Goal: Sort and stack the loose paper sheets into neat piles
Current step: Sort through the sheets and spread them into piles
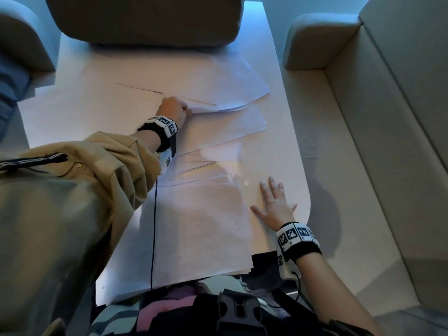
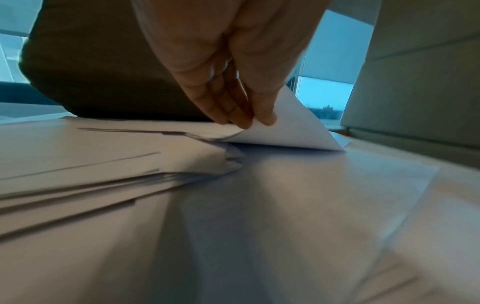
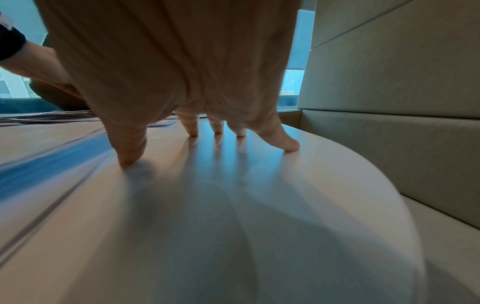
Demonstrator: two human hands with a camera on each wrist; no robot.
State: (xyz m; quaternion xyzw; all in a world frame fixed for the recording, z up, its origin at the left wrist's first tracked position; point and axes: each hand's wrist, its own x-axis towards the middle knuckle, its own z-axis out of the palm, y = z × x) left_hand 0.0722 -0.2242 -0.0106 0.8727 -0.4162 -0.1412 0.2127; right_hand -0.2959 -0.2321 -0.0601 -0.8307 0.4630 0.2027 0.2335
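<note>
Loose white paper sheets (image 1: 218, 132) lie fanned and overlapping across a white table (image 1: 291, 141). My left hand (image 1: 175, 109) reaches to the far middle and pinches the lifted corner of one sheet (image 2: 285, 127) between thumb and fingers (image 2: 244, 121). A thick uneven pile of sheets (image 2: 91, 164) lies just left of that hand. My right hand (image 1: 274, 202) lies flat with spread fingers (image 3: 288, 144) on the table near its right front corner, beside a large near sheet (image 1: 194, 226). It holds nothing.
A dark cushioned chair back (image 1: 145, 18) stands at the table's far edge. A pale upholstered bench (image 1: 375, 117) runs along the right side. A black cable (image 1: 154, 226) hangs over the near sheets. Dark bags and clothing (image 1: 230, 306) sit at the front edge.
</note>
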